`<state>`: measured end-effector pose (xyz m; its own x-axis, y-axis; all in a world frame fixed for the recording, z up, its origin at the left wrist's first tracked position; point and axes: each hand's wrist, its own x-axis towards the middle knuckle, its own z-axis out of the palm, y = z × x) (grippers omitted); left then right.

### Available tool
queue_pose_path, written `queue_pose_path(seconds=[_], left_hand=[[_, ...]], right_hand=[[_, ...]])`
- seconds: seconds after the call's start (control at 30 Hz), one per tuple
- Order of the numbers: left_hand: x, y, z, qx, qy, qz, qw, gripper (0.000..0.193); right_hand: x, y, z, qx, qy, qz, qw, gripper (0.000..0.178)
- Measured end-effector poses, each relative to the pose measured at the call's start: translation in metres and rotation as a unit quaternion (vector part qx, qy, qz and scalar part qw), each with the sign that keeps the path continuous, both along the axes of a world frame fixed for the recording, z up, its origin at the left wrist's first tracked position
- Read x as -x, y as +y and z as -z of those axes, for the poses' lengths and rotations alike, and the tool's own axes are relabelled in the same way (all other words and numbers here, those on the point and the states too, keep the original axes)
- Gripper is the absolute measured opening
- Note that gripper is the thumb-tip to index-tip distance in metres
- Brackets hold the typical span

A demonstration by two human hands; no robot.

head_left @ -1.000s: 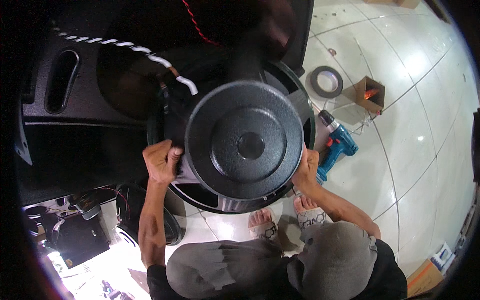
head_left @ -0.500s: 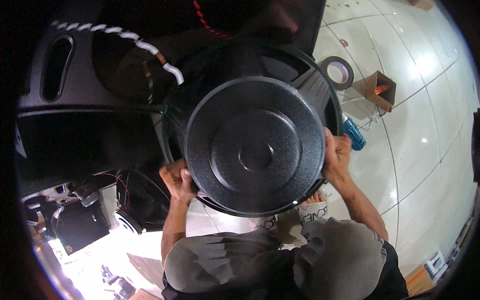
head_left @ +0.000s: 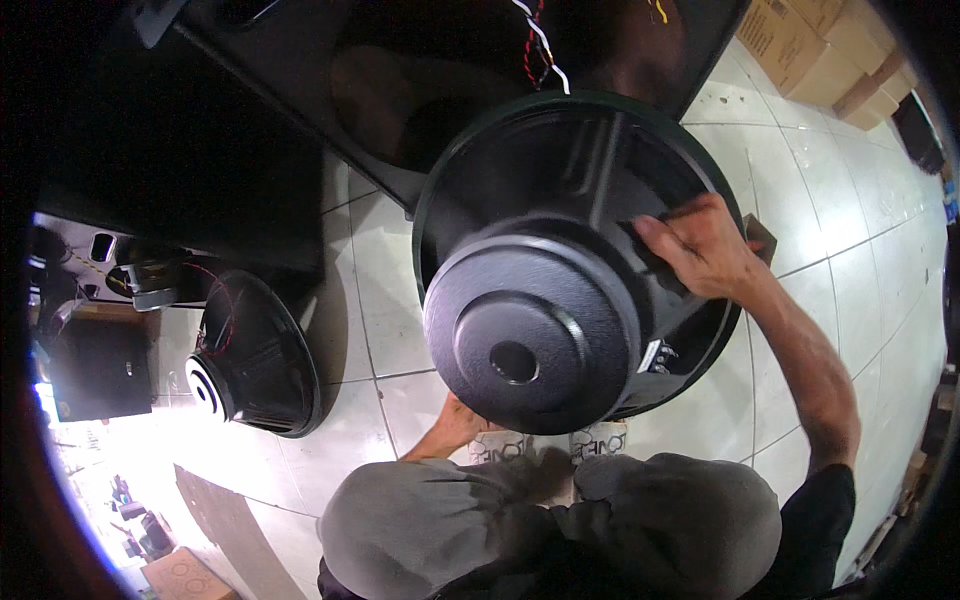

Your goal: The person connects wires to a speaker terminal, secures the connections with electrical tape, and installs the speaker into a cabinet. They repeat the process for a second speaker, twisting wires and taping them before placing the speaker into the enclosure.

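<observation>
A large black loudspeaker woofer (head_left: 535, 330) is tilted in front of my knees, its round magnet toward me and its wide frame beyond. My right hand (head_left: 700, 248) is closed on the frame's right side, thumb over a strut and fingers partly hidden in the opening. My left hand (head_left: 462, 425) reaches under the near edge beside the magnet; its fingers are hidden behind the woofer. Just past the far rim, a white twisted wire (head_left: 543, 45) hangs from a black speaker cabinet (head_left: 380, 90) with a large round opening.
On the tiled floor at left lies a second woofer (head_left: 265, 360) with a red-and-black wire. Dark cabinets (head_left: 190, 150) stand behind it. Cardboard boxes (head_left: 800, 50) are stacked at far right. A flat brown board (head_left: 230, 520) lies at lower left.
The woofer has tipped, its magnet turning toward me, and shifted right in view. My right hand has moved up along the frame; my left hand has gone under the near side. The view has shifted.
</observation>
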<state>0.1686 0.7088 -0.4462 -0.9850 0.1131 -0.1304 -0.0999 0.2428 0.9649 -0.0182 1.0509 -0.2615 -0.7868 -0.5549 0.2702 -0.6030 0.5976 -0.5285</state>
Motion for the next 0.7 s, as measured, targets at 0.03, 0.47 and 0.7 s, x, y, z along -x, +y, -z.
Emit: queue_pose_path(seconds=[0.03,0.47,0.7], left_hand=[[-0.003,0.001,-0.001,-0.001,-0.017,0.017,1.0,0.044],[-0.014,-0.016,-0.017,-0.025,-0.188,0.169,0.967,0.046],[0.0,-0.018,-0.023,-0.033,-0.245,0.228,0.942,0.049]], right_hand=[[0.013,-0.009,-0.005,-0.051,0.034,-0.049,0.997,0.054],[0.099,-0.115,-0.034,-0.25,-0.041,-0.198,0.947,0.057],[0.12,-0.133,-0.015,-0.248,-0.043,-0.267,0.93,0.056]])
